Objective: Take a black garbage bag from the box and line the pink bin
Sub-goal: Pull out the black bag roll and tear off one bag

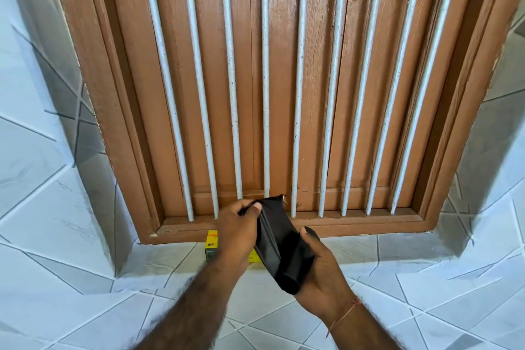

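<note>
A roll of black garbage bags (279,247) is held between both hands in front of the window. My right hand (324,273) cups the rolled lower end. My left hand (238,231) pinches the loose top edge of the bag and holds it up, so a flat strip of black plastic stretches between the hands. The yellow box (211,244) stands on the tiled sill just behind my left hand, mostly hidden by it. The pink bin is not in view.
A brown wooden window (255,79) with shut shutters and several white vertical bars (265,94) fills the wall ahead. White and grey tiles cover the sill (397,264) and the side walls (42,150).
</note>
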The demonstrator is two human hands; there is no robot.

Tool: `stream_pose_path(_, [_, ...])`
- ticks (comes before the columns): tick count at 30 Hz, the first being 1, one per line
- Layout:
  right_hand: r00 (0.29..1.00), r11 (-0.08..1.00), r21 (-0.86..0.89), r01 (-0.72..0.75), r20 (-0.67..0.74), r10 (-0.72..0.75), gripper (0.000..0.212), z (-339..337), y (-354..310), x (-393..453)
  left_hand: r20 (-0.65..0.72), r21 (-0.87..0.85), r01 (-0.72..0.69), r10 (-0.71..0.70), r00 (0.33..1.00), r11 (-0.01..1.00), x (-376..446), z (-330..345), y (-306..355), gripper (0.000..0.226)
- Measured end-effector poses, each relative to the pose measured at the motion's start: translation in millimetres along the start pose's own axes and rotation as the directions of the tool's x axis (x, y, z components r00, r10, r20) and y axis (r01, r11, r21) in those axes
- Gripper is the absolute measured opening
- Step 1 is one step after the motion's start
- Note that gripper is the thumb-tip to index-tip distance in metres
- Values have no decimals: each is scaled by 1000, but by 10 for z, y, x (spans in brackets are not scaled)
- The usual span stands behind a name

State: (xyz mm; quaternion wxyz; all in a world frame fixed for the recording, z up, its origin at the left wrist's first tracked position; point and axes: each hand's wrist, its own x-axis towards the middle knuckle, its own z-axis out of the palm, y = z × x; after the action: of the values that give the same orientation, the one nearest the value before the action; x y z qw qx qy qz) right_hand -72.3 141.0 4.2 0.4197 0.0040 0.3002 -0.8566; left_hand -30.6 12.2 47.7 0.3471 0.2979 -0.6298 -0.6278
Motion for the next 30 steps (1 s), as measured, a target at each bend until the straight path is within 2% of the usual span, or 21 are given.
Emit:
stream_pose_path(3, [999, 999, 32, -33, 41, 31, 21, -28, -91, -32, -55, -73, -17, 13, 998, 997, 192, -190, 95, 15])
stream_pose_path(8, [1000, 999, -47, -6, -22, 5, 38, -109, -270, -69, -253, -198, 14, -65, 965, 980, 527, -870, 111, 13])
stream_pose_path(10, [999, 994, -110, 12, -47, -18, 45, -125, -341, -83, -339, -201, 37, -105, 935, 979, 593, -1178, 66, 7])
stream_pose_path(12, [997, 988, -156, 5, -73, -17, 48, -156, -409, -95, -486, -216, 57, -158, 859, 975, 565, -1395, 32, 25])
stream_pose_path(13, [996, 982, -191, 1, -88, -18, 49, -166, -440, -101, -550, -243, 11, -147, 822, 970, 503, -1457, 35, 29])
stream_pose_path(14, [996, 970, -241, 5, -85, -26, 52, -172, -468, -103, -573, -255, -37, -121, 810, 966, 430, -1485, 45, 31])
stream_pose_path(15, [996, 953, -301, 16, -75, -41, 55, -155, -496, -105, -549, -258, -69, -87, 831, 964, 343, -1480, 75, 30])
stream_pose_path(16, [997, 935, -353, 34, -50, -55, 58, -143, -519, -101, -489, -247, -75, -57, 870, 966, 264, -1432, 116, 27])
stream_pose_path(19, [995, 865, -493, 96, 48, -83, 64, -19, -567, -121, -173, -157, -61, 33, 984, 986, 49, -1153, 275, 27])
stream_pose_path(21, [988, 803, -576, 151, 124, -97, 60, 93, -574, -146, 28, 97, -97, 95, 995, 991, -72, -946, 350, 28])
stream_pose_path(23, [978, 754, -630, 185, 193, -79, 60, 204, -573, -178, 232, 249, -175, 117, 966, 953, -189, -739, 385, 36])
stream_pose_path(25, [962, 744, -638, 199, 270, -27, 61, 275, -566, -194, 445, 258, -171, 40, 895, 951, -288, -557, 412, 47])
stream_pose_path(27, [945, 758, -623, 195, 325, 23, 55, 325, -569, -233, 598, 208, -108, -39, 800, 972, -352, -407, 406, 54])
stream_pose_path(30, [931, 792, -589, 159, 357, 78, 55, 330, -605, -265, 722, 75, 80, -110, 683, 994, -347, -326, 273, 41])
